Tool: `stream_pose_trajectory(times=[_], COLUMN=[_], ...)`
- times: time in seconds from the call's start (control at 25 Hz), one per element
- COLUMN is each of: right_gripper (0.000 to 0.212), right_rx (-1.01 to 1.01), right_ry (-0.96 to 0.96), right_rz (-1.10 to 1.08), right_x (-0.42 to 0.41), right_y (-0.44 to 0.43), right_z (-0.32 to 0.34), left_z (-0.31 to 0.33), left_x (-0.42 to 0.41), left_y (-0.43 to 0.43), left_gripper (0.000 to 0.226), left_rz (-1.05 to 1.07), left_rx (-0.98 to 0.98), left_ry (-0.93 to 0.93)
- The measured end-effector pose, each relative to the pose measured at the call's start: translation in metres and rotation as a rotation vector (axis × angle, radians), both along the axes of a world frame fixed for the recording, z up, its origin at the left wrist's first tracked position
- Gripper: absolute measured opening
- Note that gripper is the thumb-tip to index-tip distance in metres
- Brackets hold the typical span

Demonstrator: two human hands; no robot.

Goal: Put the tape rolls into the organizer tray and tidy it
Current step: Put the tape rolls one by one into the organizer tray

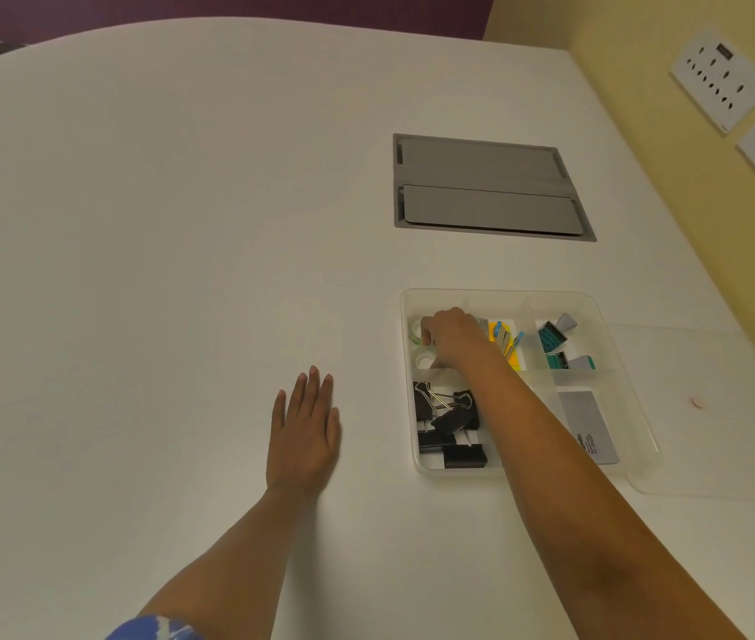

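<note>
A clear plastic organizer tray [638, 436] sits on the white table at the right. Two clear tape rolls lie in its far left compartment: one [415, 331] at the back, another [423, 361] nearer me. My right hand [451, 337] reaches into that compartment, its fingers curled over the rolls and touching them; whether it grips one is hidden. My left hand [304, 431] rests flat on the table, left of the tray, with nothing in it.
Black binder clips [447, 429] fill the near left compartment. Sticky flags [507, 341], stamps [555, 344] and a grey card [590, 424] fill others. A clear lid [712, 408] lies right of the tray. A grey cable hatch [486, 187] sits behind; wall sockets [721, 78] at far right.
</note>
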State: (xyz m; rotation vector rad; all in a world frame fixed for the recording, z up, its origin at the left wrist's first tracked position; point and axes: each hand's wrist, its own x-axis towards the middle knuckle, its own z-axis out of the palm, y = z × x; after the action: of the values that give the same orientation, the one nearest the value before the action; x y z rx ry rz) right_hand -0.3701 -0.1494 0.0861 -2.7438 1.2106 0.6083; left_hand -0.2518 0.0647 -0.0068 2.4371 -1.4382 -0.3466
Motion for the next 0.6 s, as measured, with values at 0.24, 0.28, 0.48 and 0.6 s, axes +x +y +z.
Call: stream_pose_trajectory(times=[0.24, 0.28, 0.48, 0.6], right_gripper=[0.037, 0.038, 0.041, 0.028], right_rx=[-0.103, -0.104, -0.007, -0.125], right_ry=[-0.011, -0.041, -0.264, -0.362], right_rz=[0.111, 0.108, -0.037, -0.137], right_x=[-0.005, -0.007, -0.022, -0.023], right_y=[-0.003, -0.004, -0.001, -0.006], right_z=[-0.007, -0.008, -0.003, -0.001], left_z=[0.0, 0.0, 0.0, 0.001], left_x=[0.0, 0.0, 0.0, 0.0], left_y=[0.0, 0.0, 0.0, -0.001], left_gripper=[0.053, 0.053, 0.052, 0.052], left_rz=[0.001, 0.003, 0.006, 0.007], left_rx=[0.002, 0.002, 0.002, 0.001], left_ry=[0.005, 0.004, -0.007, -0.004])
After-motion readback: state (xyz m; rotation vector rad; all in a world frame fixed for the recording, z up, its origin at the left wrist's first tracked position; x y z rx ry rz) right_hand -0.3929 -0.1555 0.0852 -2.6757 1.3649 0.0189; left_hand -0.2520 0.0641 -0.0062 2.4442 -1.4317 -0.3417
